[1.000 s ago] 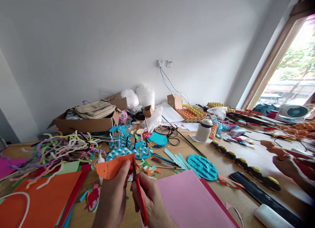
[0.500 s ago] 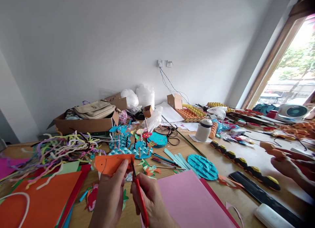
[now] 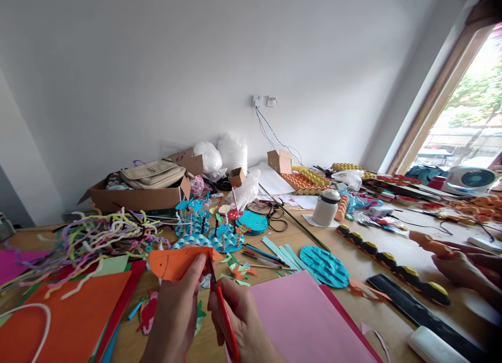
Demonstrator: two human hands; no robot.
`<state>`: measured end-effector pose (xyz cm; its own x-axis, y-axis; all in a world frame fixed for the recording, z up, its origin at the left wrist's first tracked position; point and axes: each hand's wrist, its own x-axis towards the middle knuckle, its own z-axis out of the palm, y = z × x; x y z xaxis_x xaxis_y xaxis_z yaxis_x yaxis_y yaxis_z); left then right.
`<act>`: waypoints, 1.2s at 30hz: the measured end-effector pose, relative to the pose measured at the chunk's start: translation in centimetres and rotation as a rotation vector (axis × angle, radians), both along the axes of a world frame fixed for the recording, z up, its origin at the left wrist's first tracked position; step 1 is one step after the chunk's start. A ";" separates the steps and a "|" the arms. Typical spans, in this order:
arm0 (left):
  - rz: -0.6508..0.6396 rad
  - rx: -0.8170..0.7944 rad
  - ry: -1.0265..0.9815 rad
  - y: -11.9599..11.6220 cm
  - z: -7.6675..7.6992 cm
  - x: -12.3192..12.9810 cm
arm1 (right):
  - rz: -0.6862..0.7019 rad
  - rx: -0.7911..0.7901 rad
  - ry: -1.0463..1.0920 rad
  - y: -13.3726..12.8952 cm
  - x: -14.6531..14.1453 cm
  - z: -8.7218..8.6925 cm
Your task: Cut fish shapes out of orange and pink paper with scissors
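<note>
Between the thumb and fingers of my left hand [image 3: 178, 305] is a piece of orange paper [image 3: 168, 262] with a fish outline and an eye drawn on it. My right hand [image 3: 239, 310] is wrapped round red-handled scissors [image 3: 228, 321]. Their dark blades meet the paper's right end, beside my left fingertips. Beneath my hands, colourful paper scraps [image 3: 149, 312] lie on the wooden table. A pink paper sheet [image 3: 282, 313] lies under and right of my right hand, partly covered by it.
Orange sheets [image 3: 66, 310] and a heap of pipe cleaners [image 3: 113, 237] lie left. Blue wavy discs with small paper figures [image 3: 225, 237] stand ahead. A white jar [image 3: 326, 208], a black-and-yellow egg-carton strip [image 3: 386, 258] and a black ruler-like bar [image 3: 415, 303] lie right. Another person's hands [image 3: 458, 263] hold an orange piece.
The orange paper has tilted slightly and its left end sits a little further left. The scissors stay at its right end. The other person's hands have shifted slightly.
</note>
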<state>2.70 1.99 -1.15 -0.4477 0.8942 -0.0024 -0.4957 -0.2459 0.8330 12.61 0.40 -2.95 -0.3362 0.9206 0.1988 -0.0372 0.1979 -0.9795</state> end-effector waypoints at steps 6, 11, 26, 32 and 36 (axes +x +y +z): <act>0.045 -0.056 -0.003 -0.5 0.1 0.3 | 0.038 0.046 0.004 -0.3 0.0 0.8; 0.022 -0.045 0.014 -0.5 -0.4 0.5 | 0.015 0.089 0.017 0.1 -0.3 -0.1; -0.015 -0.068 -0.036 -0.9 0.2 0.8 | -0.039 0.104 -0.034 0.2 -0.3 -0.7; 0.004 -0.079 -0.039 -0.8 0.2 0.5 | -0.039 0.074 -0.018 0.3 -0.1 -0.9; 0.007 -0.053 -0.023 -0.6 0.5 0.3 | -0.034 0.079 -0.027 0.5 0.0 -0.9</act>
